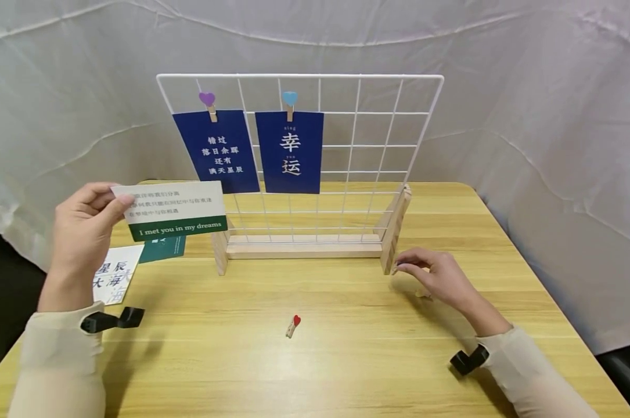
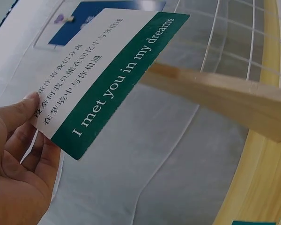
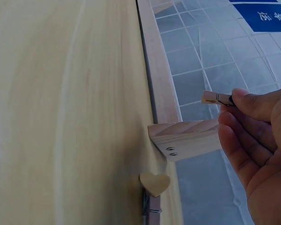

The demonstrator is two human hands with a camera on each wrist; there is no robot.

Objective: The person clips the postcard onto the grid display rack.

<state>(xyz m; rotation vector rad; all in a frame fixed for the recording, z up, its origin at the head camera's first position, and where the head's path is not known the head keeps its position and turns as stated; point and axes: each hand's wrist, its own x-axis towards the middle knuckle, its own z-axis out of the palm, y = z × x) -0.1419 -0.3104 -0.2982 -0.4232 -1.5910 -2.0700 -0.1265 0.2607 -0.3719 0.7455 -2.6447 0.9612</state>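
Observation:
My left hand is raised at the left and pinches a white card with a green band reading "I met you in my dreams"; the left wrist view shows the card held by its corner. My right hand hovers low by the right wooden foot of the white wire grid rack. Its thumb and fingers pinch a small wooden clothespin. A second pin with a plain wooden heart lies on the table under that hand.
Two blue cards hang on the grid from a purple-heart pin and a blue-heart pin. A red-heart pin lies mid-table. A white card and a green card lie at the left. White cloth surrounds the wooden table.

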